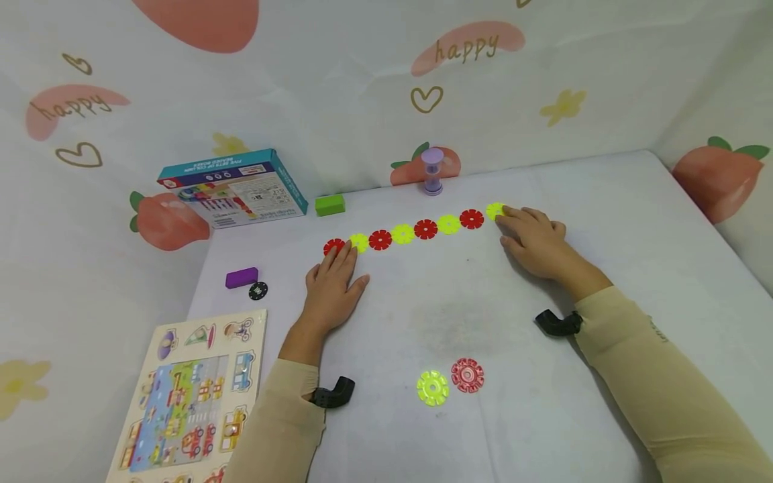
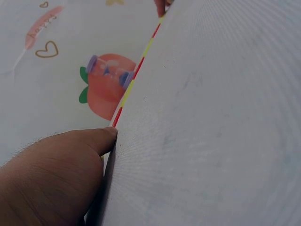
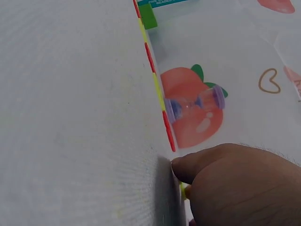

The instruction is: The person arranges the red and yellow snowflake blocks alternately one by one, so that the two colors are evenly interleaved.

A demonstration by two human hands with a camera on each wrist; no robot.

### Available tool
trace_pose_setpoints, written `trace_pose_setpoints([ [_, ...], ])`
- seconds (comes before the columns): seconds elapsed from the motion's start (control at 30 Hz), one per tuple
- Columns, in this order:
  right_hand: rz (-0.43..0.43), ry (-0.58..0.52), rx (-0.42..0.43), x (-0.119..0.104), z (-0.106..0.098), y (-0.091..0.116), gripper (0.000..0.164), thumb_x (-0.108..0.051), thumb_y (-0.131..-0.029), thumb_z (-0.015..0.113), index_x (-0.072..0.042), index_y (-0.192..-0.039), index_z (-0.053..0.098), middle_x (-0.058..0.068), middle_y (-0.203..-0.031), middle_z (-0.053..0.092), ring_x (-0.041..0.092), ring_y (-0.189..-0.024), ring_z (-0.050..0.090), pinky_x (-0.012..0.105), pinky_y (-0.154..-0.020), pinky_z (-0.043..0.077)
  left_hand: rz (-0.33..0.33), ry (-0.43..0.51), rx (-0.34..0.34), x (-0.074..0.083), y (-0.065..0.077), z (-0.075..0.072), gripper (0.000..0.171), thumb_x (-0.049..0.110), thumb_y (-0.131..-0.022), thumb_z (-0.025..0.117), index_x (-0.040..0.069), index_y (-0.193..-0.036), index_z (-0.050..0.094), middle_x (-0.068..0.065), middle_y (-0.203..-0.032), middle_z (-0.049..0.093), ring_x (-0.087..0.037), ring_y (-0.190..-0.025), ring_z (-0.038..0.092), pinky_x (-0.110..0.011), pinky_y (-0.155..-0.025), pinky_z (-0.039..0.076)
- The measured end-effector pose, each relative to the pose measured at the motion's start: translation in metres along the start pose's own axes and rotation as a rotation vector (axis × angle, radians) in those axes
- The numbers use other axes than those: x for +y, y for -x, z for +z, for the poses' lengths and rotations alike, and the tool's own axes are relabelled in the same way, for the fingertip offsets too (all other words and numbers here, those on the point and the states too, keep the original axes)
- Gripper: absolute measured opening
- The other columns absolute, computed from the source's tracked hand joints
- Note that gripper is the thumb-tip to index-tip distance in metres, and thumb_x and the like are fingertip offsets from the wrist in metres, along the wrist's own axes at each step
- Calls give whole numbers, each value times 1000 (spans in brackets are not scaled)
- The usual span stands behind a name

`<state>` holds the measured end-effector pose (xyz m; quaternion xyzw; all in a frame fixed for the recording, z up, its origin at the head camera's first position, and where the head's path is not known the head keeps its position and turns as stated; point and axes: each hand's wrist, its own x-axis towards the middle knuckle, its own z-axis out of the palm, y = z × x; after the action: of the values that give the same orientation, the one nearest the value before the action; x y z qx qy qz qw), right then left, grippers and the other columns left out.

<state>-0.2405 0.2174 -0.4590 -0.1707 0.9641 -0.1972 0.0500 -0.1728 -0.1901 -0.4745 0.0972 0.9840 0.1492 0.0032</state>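
Observation:
Red and yellow notched plastic discs alternate in a row across the table, with a red disc (image 1: pixel 425 229) about midway. My left hand (image 1: pixel 331 290) lies palm down at the row's left end. Its straight fingertips overlap the end red disc (image 1: pixel 332 245) and reach the edge of the yellow disc (image 1: pixel 359 242) beside it. At the right end, my right hand (image 1: pixel 539 247) touches the last yellow disc (image 1: pixel 494 210) with its fingertips, thumb apart on the cloth. Nearer me lie a loose yellow disc (image 1: pixel 432 388) and a loose red disc (image 1: pixel 468 375), side by side.
Behind the row stand a purple hourglass (image 1: pixel 432 172), a green block (image 1: pixel 330 205) and a cardboard box (image 1: pixel 235 191). At left are a purple block (image 1: pixel 241 278), a black chip (image 1: pixel 258 290) and a wooden picture puzzle board (image 1: pixel 256 349). A printed cloth wall (image 1: pixel 338 121) backs the table.

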Motion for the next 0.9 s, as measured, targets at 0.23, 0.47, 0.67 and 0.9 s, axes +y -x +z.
trace_pose_setpoints([
  [0.23,-26,31,-3,0,1,1,53,-34,-99,49,-18,-148,39,13,-153,23,44,-134,15,64,-89,18,3,19,-3,1,2,-2,71,50,-94,49,20,-153,24,2,-159,13,-24,-144,5,-59,-106,9],
  [0.47,-50,17,14,2,4,0,54,-39,-98,50,-22,-148,39,10,-156,19,42,-138,10,65,-90,16,5,13,3,1,1,-1,71,50,-95,48,19,-153,24,2,-159,14,-24,-144,5,-59,-106,10],
  [0.67,-51,26,19,3,6,0,56,-43,-97,50,-23,-148,39,9,-156,20,41,-138,10,64,-90,17,7,9,7,2,1,-2,71,50,-94,49,18,-153,24,1,-159,15,-24,-144,5,-57,-107,10],
  [0.9,-46,14,23,3,6,1,55,-43,-96,51,-23,-147,41,10,-155,21,41,-138,10,64,-90,16,6,15,5,1,1,-2,71,50,-95,49,18,-153,24,0,-159,15,-25,-144,6,-59,-106,10],
])
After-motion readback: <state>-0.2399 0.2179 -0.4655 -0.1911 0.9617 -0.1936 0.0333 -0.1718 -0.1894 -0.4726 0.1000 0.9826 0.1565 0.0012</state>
